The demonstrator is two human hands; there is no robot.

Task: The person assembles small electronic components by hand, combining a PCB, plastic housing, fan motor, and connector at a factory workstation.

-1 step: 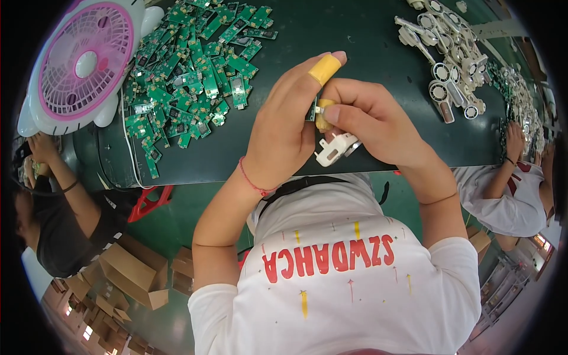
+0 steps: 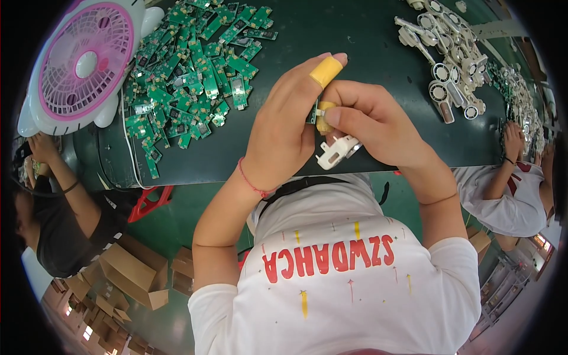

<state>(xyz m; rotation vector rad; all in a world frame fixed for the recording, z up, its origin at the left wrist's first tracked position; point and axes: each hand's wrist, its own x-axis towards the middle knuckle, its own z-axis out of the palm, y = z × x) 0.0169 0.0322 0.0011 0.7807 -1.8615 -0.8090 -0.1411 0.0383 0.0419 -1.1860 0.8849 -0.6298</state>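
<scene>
Close together over the near part of the table are my two hands. My left hand (image 2: pixel 281 118) is curled, its fingers closed round a green circuit board (image 2: pixel 313 115), of which only a narrow edge shows. A band of yellow tape wraps one of its fingers. With thumb and forefinger pressed together, my right hand (image 2: pixel 376 121) pinches a small white connector (image 2: pixel 321 112) against the board's edge. Yellow covering shows on that forefinger too. Under the right fingers juts a white plastic housing (image 2: pixel 335 154), held in the same hand; its far end is hidden by the palm.
Left of my hands spreads a heap of green circuit boards (image 2: pixel 207 77) on the dark green table (image 2: pixel 349 29). A pink and white fan (image 2: pixel 86 65) stands beyond it. White plastic housings (image 2: pixel 452 77) lie piled at the right. Co-workers sit at both sides; cardboard boxes (image 2: pixel 133 269) stand on the floor.
The white housing under my right hand has tilted and shifted very slightly downward. Both hands keep nearly the same place and grip.
</scene>
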